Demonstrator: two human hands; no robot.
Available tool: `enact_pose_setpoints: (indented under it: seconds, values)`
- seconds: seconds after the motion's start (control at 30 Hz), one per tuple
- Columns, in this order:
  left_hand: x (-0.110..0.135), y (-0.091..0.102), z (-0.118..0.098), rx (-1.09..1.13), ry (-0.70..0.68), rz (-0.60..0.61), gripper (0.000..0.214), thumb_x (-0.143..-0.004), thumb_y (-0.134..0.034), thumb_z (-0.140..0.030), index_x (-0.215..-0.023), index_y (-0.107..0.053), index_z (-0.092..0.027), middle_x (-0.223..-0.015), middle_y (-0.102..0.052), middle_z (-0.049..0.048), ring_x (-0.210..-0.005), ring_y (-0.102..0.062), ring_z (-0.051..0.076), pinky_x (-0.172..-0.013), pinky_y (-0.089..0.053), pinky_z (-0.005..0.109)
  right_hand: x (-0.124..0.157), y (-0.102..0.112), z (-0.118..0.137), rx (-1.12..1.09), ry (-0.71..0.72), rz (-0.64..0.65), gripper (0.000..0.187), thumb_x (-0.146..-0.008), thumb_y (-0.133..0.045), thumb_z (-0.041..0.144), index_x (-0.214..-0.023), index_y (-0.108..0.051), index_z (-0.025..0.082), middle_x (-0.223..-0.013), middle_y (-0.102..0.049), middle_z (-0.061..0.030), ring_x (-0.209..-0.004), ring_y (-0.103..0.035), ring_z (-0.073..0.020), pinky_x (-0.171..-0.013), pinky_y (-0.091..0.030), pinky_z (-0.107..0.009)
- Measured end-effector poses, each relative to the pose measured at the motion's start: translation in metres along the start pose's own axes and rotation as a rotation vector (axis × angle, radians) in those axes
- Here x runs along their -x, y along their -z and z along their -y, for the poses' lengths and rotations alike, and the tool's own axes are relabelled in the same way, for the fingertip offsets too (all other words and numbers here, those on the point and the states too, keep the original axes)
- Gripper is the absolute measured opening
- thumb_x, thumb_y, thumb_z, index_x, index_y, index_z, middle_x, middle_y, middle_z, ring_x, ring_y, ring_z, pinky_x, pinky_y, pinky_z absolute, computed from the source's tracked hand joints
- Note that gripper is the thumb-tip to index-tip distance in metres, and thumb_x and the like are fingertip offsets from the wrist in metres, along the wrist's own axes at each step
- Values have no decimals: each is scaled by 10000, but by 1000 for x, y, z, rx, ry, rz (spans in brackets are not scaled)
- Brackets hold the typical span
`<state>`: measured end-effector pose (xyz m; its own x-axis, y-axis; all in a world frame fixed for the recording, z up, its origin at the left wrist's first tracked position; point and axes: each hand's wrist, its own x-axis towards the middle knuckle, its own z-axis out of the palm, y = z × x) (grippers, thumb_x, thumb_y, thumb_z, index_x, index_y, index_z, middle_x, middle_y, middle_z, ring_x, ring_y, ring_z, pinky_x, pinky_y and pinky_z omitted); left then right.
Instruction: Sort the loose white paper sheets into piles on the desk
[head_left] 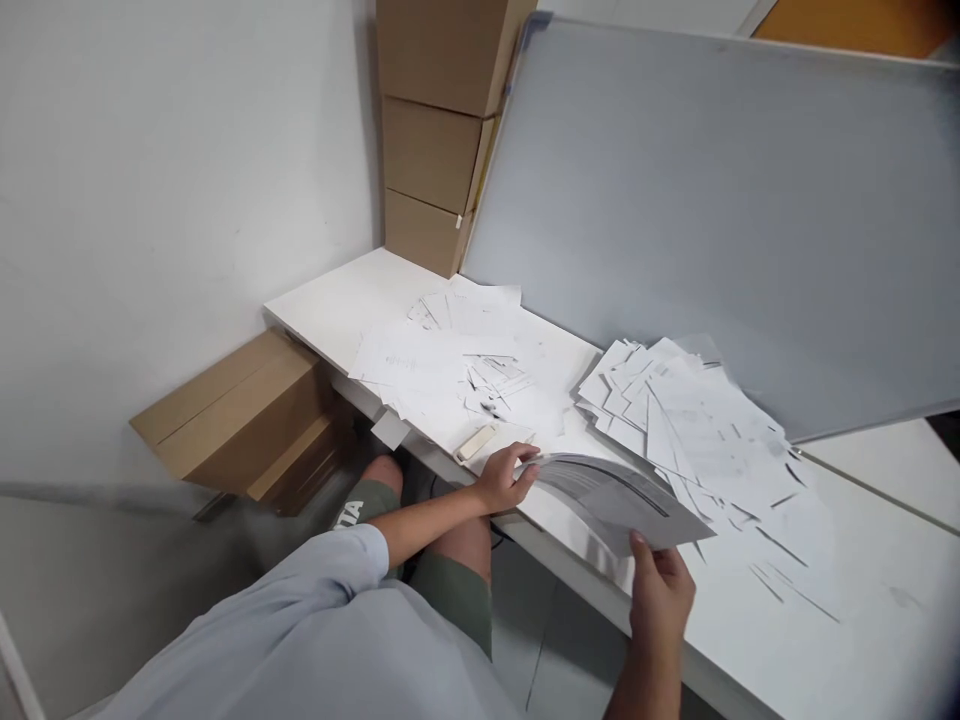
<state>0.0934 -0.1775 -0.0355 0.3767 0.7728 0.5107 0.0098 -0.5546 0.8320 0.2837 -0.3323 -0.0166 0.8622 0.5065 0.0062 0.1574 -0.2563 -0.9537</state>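
My right fingers (672,572) pinch one edge of the bowed sheets (637,505), thumb on the near face; my left fingers (523,486) clasp the opposite end. The sheets' long axis spans the gap, both hands touching. Just beside my left fingers lies a pale block (478,442) on the counter (742,625); past the sheets, a pile (697,420); farther out, a board (712,220) and boxes (431,150).
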Motion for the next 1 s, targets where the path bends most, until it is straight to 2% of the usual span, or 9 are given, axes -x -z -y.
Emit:
enact_pose_setpoints:
  seconds: [0.1, 0.2, 0.3, 0.37, 0.47, 0.6, 0.73, 0.87, 1.0]
  values:
    - [19, 21, -21, 79, -20, -63, 319, -918, -479, -469, -1133, -524, -238, -896, -645, 85, -842, -650, 225, -788, -533, 404, 18, 27, 3, 124, -46, 57, 436, -637, -742, 548, -858, -694, 176, -728, -686, -37, -720, -604, -224, -610, -452, -308]
    - [53, 65, -34, 161, 88, -183, 379, -889, -567, -352, -1235, -475, -228, -893, -643, 50, -820, -634, 184, -786, -514, 357, 54, 34, -1, 80, -147, 267, 460, -591, -782, 575, -808, -681, 182, -633, -665, -17, -624, -605, -212, -543, -458, -292]
    - [77, 118, -31, 79, 257, -347, 367, -861, -601, -299, -1205, -500, -218, -899, -627, 27, -809, -608, 161, -781, -487, 321, 97, 12, -8, -91, -273, 486, 506, -602, -782, 570, -911, -704, 178, -855, -747, -78, -747, -679, -261, -648, -534, -343]
    - [77, 147, -26, 8, 327, -404, 372, -819, -638, -300, -1168, -538, -217, -897, -632, 26, -835, -605, 169, -810, -475, 317, 119, -11, -10, -148, -326, 596, 506, -621, -779, 551, -945, -709, 169, -958, -751, -111, -806, -694, -276, -708, -547, -371]
    - [57, 171, -27, -72, 364, -288, 281, -802, -640, -331, -1061, -622, -223, -953, -662, 52, -933, -616, 207, -898, -462, 334, 132, -41, -5, -201, -387, 737, 498, -625, -794, 501, -979, -707, 162, -1014, -746, -125, -850, -699, -280, -768, -547, -393]
    - [20, 176, -42, -213, 303, 5, 261, -901, -502, -364, -1072, -639, -223, -1081, -662, 85, -1054, -606, 242, -944, -464, 357, 125, -65, 7, -271, -417, 755, 474, -605, -803, 443, -972, -701, 160, -969, -754, -106, -822, -700, -265, -787, -540, -394]
    - [-3, 171, -52, -374, 248, 241, 342, -952, -421, -360, -1196, -605, -206, -1216, -626, 95, -1165, -558, 252, -992, -449, 382, 122, -76, 6, -366, -417, 625, 440, -608, -785, 399, -961, -686, 156, -954, -755, -92, -842, -700, -260, -799, -538, -395]
    - [-15, 160, -50, -409, 183, 471, 418, -977, -385, -394, -1325, -539, -221, -1388, -545, 84, -1303, -467, 249, -1074, -392, 400, 130, -73, -5, -411, -426, 463, 431, -652, -755, 386, -1004, -667, 154, -1038, -742, -100, -938, -692, -265, -828, -538, -395]
    - [-43, 134, -39, -428, 74, 669, 492, -984, -360, -456, -1395, -490, -220, -1485, -467, 92, -1387, -385, 267, -1145, -302, 430, 136, -65, -15, -379, -379, 352, 447, -695, -730, 401, -1060, -660, 153, -1090, -727, -100, -1005, -673, -264, -831, -538, -378]
